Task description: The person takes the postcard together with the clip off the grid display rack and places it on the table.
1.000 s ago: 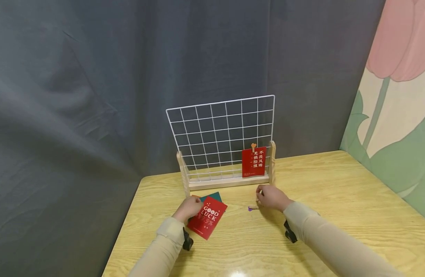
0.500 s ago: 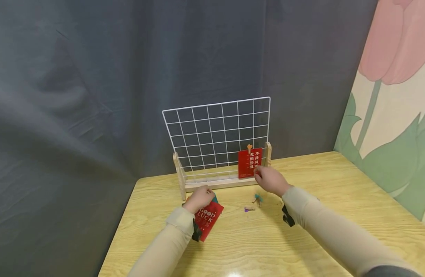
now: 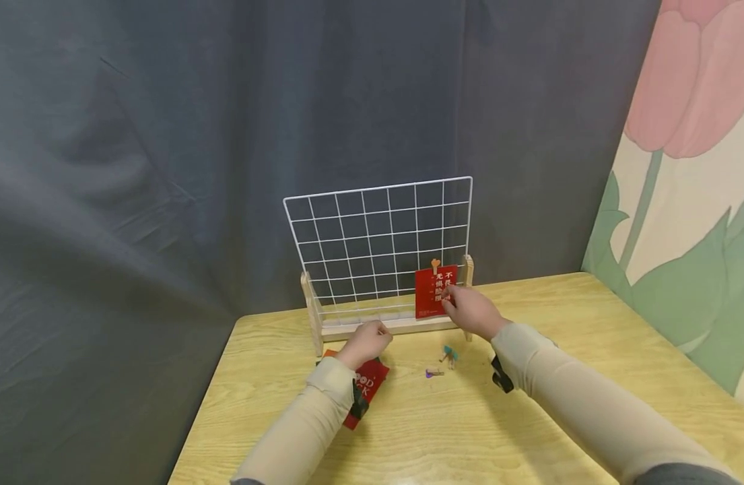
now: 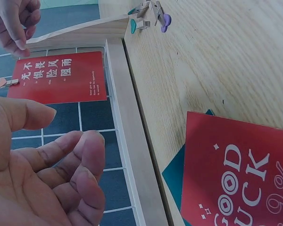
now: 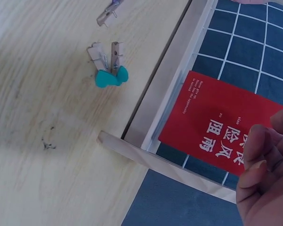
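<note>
A red card [image 3: 426, 306] with white characters hangs on a white wire grid, pinned by a small clothespin [image 3: 435, 264] with an orange heart. In front of the card's right side, my right hand [image 3: 473, 311] hovers with loosely bent fingers and nothing in them. My left hand [image 3: 367, 342] is raised before the grid's lower bar; the left wrist view shows its fingers [image 4: 92, 153] half bent, thumb apart, palm bare. Beneath it on the table lies a red GOOD LUCK card [image 4: 245, 136], over a teal card [image 4: 174, 172].
The grid rack [image 3: 312, 313] has wooden feet at both ends and a wooden base bar. Teal clothespins [image 5: 111, 77] and a purple one [image 5: 108, 14] lie on the wooden table [image 3: 529, 404]. A dark curtain [image 3: 347, 87] hangs behind.
My right hand has risen from the clothespins on the table to the hanging card, exposing the teal clothespins. My left hand has moved up and right, off the GOOD LUCK card.
</note>
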`<state>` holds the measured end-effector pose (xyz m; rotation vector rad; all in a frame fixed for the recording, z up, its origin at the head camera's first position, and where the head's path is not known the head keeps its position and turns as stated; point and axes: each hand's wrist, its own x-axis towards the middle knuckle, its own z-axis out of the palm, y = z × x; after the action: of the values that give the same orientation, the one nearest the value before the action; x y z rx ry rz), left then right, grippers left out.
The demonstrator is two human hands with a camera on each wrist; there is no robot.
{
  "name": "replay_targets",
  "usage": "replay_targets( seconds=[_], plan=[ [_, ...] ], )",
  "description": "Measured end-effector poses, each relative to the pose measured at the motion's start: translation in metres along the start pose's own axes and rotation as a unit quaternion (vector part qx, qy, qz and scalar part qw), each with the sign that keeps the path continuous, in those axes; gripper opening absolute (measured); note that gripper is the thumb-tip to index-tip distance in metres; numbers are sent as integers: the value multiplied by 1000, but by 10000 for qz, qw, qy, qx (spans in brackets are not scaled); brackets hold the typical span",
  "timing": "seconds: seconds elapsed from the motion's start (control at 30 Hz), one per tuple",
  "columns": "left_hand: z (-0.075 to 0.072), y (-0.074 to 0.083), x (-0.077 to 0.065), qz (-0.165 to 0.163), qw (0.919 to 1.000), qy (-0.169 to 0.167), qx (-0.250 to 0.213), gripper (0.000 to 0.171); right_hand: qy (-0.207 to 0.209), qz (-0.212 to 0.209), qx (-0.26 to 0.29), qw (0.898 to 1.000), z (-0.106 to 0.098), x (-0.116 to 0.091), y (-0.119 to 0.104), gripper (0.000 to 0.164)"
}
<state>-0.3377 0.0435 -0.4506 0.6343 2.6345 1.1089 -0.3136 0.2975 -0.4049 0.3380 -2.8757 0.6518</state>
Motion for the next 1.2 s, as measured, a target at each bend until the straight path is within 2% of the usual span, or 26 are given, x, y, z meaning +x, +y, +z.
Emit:
replay_targets(
  seconds=[0.13, 0.33, 0.57, 0.77, 1.03, 1.2],
  plan=[
    [5, -3, 5, 39, 10000, 27, -58, 22, 102, -43, 58, 9999, -1, 1, 0, 24],
    [7, 4, 8, -51, 9998, -49, -178, 27, 97, -6, 135, 9999, -4, 5, 2, 27],
    [13, 13, 20, -145, 9995, 208, -182, 42, 116, 110, 183, 9997, -8, 11, 5, 27],
    [19, 16, 29, -63, 9984, 416, -367, 44, 247, 131, 148, 9995, -9, 19, 4, 31],
    [26, 20, 39, -9, 9975, 613, -344, 47, 506, 197, 226, 9983, -11, 31, 1, 39],
    [32, 21, 47, 20, 9968, 588, -533, 52, 648, 91, 281, 9975, -13, 36, -3, 36]
  ],
)
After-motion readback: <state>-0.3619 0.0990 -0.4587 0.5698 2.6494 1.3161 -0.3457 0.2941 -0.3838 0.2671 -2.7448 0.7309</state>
